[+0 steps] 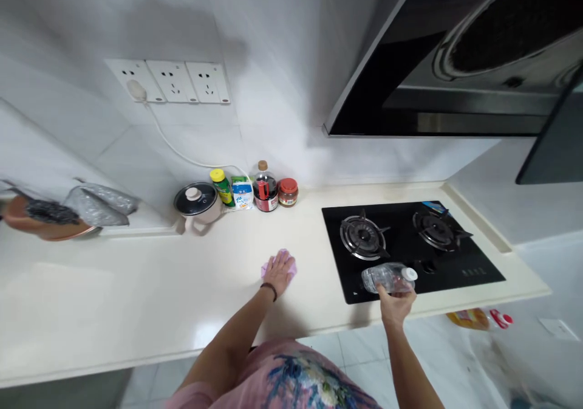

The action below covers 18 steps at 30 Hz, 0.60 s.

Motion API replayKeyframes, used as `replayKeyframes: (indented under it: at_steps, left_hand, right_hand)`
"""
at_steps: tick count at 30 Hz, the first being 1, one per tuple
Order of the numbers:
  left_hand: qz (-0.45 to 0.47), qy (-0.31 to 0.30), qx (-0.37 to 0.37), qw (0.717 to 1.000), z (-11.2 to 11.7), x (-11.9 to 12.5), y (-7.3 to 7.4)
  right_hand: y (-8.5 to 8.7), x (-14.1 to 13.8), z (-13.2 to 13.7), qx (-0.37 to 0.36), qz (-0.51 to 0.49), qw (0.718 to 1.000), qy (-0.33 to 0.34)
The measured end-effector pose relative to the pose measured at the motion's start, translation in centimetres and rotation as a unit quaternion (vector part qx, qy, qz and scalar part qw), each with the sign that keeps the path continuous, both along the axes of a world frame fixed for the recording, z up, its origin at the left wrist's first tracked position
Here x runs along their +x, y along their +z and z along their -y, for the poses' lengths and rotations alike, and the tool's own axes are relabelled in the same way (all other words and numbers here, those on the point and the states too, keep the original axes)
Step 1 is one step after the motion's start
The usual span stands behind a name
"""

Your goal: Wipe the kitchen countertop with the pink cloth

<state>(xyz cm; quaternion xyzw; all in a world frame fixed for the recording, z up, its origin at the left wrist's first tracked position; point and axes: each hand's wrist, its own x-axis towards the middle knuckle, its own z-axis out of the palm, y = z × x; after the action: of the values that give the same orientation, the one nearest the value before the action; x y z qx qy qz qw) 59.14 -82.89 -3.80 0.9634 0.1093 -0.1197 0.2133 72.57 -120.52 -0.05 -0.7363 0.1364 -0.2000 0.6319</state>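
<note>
My left hand [279, 270] lies flat with fingers spread on a pink cloth [288, 264], pressing it onto the cream countertop [136, 287] just left of the stove. My right hand [395, 302] grips a clear plastic bottle [387, 277] with a white cap, held on its side over the front edge of the black gas hob [410, 245]. The bottle's cap points right.
At the back stand a small lidded pot [197, 203], a yellow-capped jar [222, 186], a carton [242, 192], a dark sauce bottle [265, 187] and a red-lidded jar [288, 191]. A range hood [455, 62] hangs above the hob. Wall sockets [173, 81] and a pan [45, 217] are on the left.
</note>
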Motion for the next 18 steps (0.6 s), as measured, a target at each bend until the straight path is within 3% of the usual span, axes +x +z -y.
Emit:
replayKeyframes:
  at_steps: [3,6,8,10,12,14,18]
  left_hand:
    - [-0.02,0.137,0.03,0.99,-5.3,-1.2,1.0]
    - [-0.021,0.27,0.062,0.961,-10.7,-4.5,1.5]
    - [-0.02,0.355,0.08,0.931,-13.1,-7.2,1.5]
    - [-0.023,0.419,0.096,0.903,-14.1,-9.3,1.3]
    - [-0.027,0.444,0.113,0.889,-13.1,-10.3,0.7]
    - [-0.026,0.421,0.125,0.898,-10.5,-10.1,-0.1]
    - [-0.004,0.249,0.096,0.964,-3.4,-6.6,-1.8]
  right_hand:
    - [-0.1,0.5,-0.5,-0.005,0.014,1.0,0.004]
    - [-0.4,-0.2,-0.8,-0.024,0.019,1.0,0.008]
    - [-0.8,-1.8,-0.7,-0.045,-0.005,0.999,-0.006]
    - [-1.6,-4.1,0.1,-0.066,-0.054,0.996,-0.021]
    - [-2.7,-7.1,1.5,-0.083,-0.118,0.989,-0.02]
    - [-3.8,-10.2,3.2,-0.112,-0.205,0.972,-0.002]
    - [-4.8,-15.4,5.7,-0.119,-0.345,0.93,0.044]
